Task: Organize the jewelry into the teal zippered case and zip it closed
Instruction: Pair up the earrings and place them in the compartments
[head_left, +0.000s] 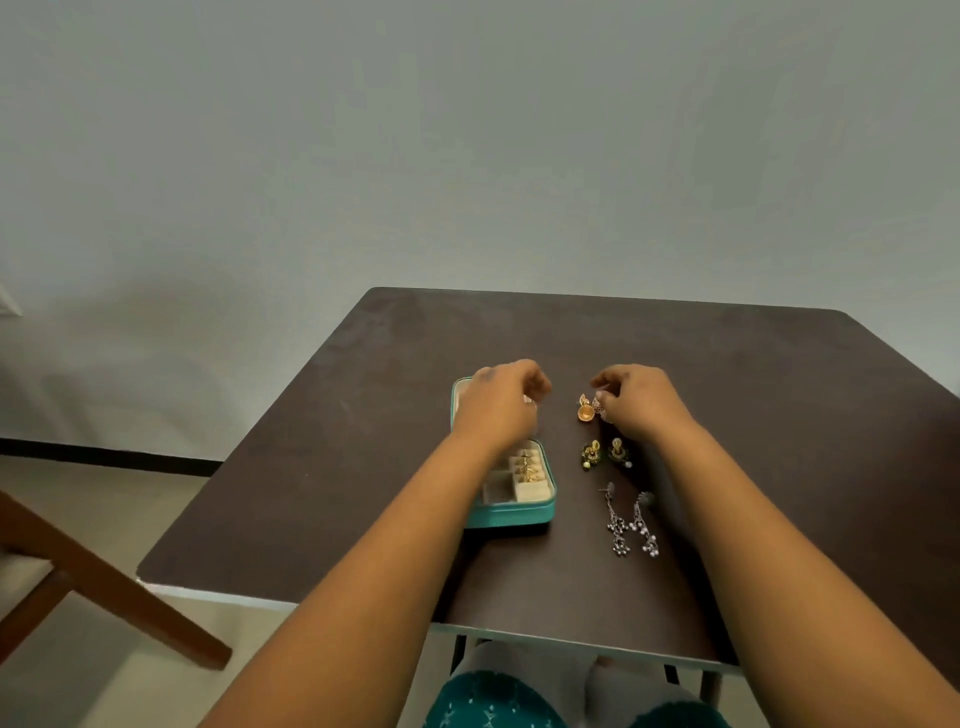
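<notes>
A dark brown surface fills the lower right, against a pale grey-green wall. The open teal case lies at centre under the left hand, its grip curled, contents unclear. The right hand pinches a gold earring. A wooden chair stands lower left.

No readable text anywhere (no labels, brands, numbers either)
</notes>
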